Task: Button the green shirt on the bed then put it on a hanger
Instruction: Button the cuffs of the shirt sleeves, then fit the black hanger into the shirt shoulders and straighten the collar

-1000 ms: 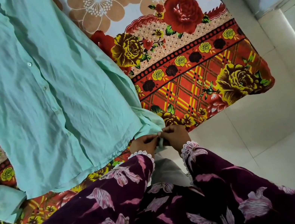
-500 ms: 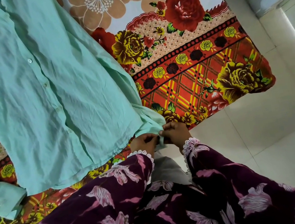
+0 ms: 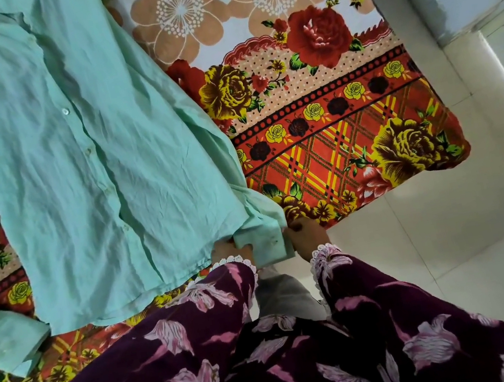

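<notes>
Both hands pinch the cuff (image 3: 265, 245) of the wrinkly mint-green cotton shirt (image 3: 74, 148) on the floral bed (image 3: 334, 129): left hand (image 3: 228, 251) one side, right hand (image 3: 308, 237) the other.

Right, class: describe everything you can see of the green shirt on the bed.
The green shirt is pale mint, of thin, creased woven cloth. It lies flat, front up, on the floral bedsheet, its placket of small pale buttons running down the middle and looking closed. One sleeve cuff rests at the lower left. The other cuff hangs at the bed's edge, held between the left hand and right hand. The collar runs out of view. No hanger shows.
</notes>
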